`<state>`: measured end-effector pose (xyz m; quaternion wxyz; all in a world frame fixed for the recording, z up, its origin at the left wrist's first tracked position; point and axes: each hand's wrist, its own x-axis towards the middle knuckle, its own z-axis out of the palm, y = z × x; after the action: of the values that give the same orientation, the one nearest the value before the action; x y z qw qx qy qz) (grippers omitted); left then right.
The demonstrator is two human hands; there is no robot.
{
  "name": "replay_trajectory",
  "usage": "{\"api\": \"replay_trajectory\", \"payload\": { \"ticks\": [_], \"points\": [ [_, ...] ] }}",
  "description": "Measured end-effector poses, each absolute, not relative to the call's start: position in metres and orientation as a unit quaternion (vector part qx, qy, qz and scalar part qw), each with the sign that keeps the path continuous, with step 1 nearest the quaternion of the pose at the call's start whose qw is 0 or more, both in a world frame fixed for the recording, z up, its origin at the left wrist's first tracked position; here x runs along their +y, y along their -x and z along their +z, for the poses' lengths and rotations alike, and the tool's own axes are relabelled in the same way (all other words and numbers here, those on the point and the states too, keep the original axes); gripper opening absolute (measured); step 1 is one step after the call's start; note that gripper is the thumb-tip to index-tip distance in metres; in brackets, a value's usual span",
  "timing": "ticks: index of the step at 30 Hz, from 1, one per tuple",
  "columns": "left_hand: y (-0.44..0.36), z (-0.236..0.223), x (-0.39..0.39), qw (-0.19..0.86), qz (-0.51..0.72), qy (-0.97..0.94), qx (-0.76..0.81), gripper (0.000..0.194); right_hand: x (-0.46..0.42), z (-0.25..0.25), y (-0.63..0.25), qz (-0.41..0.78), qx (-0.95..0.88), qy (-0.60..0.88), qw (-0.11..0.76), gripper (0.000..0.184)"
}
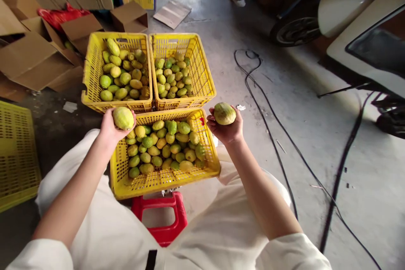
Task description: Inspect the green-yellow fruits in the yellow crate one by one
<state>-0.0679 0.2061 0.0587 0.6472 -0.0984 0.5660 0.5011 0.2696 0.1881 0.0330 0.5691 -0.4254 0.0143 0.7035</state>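
My left hand is closed around a yellow-green fruit, held palm up above the left corner of the near yellow crate. My right hand grips another fruit, yellowish with brown blotches, just past the crate's right corner. The near crate rests on a red stool between my knees and holds several green and yellow fruits. Two more yellow crates stand behind it on the floor: the far left crate and the far right crate, both with fruit inside.
Flattened and open cardboard boxes lie at the left, with an empty yellow crate at the left edge. Black cables snake over the concrete floor at the right. A scooter is parked at the upper right. A person's shoes show at the top.
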Motion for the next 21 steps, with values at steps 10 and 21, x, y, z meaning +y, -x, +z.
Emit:
{"api": "replay_trajectory", "payload": {
  "ticks": [10, 21],
  "points": [
    [0.061, 0.060, 0.201, 0.622, 0.527, 0.037, 0.578, 0.020, 0.185, 0.034, -0.255, 0.680, -0.029, 0.491, 0.544, 0.017],
    [0.070, 0.059, 0.206, 0.659, 0.508, 0.043, 0.553, 0.018, 0.187, 0.032, -0.230, 0.734, -0.068, 0.461, 0.495, 0.019]
  ]
}}
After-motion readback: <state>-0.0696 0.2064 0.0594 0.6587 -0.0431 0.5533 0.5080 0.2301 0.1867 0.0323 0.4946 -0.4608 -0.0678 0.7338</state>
